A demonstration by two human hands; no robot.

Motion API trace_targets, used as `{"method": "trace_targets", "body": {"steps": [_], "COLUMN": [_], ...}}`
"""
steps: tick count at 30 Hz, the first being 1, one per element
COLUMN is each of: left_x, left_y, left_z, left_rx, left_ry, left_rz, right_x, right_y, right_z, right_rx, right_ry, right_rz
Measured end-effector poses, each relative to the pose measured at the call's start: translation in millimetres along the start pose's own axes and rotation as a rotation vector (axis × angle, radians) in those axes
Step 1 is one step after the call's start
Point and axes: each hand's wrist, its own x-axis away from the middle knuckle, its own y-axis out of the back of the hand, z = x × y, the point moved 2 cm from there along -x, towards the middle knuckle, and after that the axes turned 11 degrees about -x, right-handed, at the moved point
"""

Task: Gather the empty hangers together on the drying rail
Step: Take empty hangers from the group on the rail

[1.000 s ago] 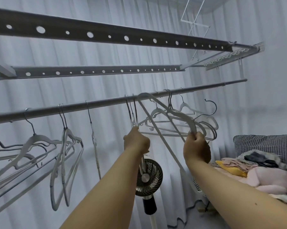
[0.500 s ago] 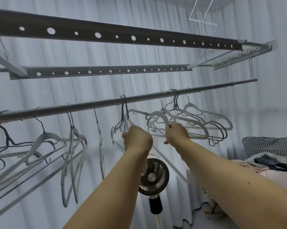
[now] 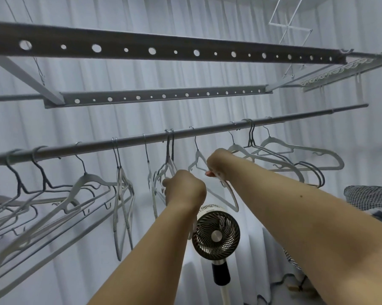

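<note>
Several empty hangers hang along the drying rail [image 3: 97, 148], which runs from near left to far right. At the left sits a loose cluster [image 3: 53, 194], then a narrow pair [image 3: 123, 194]. The left hand [image 3: 184, 190] is curled round the paired hangers [image 3: 169, 164] at mid-rail. Just right of it, the right hand [image 3: 218, 165] pinches the shoulder of a single white hanger [image 3: 198, 159]. Further right, a far group [image 3: 284, 157] hangs apart from both hands; the right hand is the nearer to it. Gathering likely means sliding hooks along the rail's long axis.
</note>
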Motion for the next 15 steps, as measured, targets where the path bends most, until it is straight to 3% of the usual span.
{"method": "trace_targets", "body": {"steps": [5, 10, 12, 15], "left_x": [1, 6, 7, 7], "left_y": [1, 2, 3, 4], "left_z": [0, -6, -11, -18], "left_rx": [-0.075, -0.155, -0.181, -0.252], "left_ry": [-0.003, -0.025, -0.041, -0.03], "left_rz": [0.004, 0.026, 0.059, 0.076], "right_x": [5, 9, 9, 10], "right_y": [9, 59, 82, 108], "right_z": [-5, 1, -3, -14], "right_rx": [0.25, 0.813, 0.955, 1.069], "right_ry": [0.056, 0.245, 0.216, 0.025], "right_rz": [-0.034, -0.46, -0.583, -0.603]}}
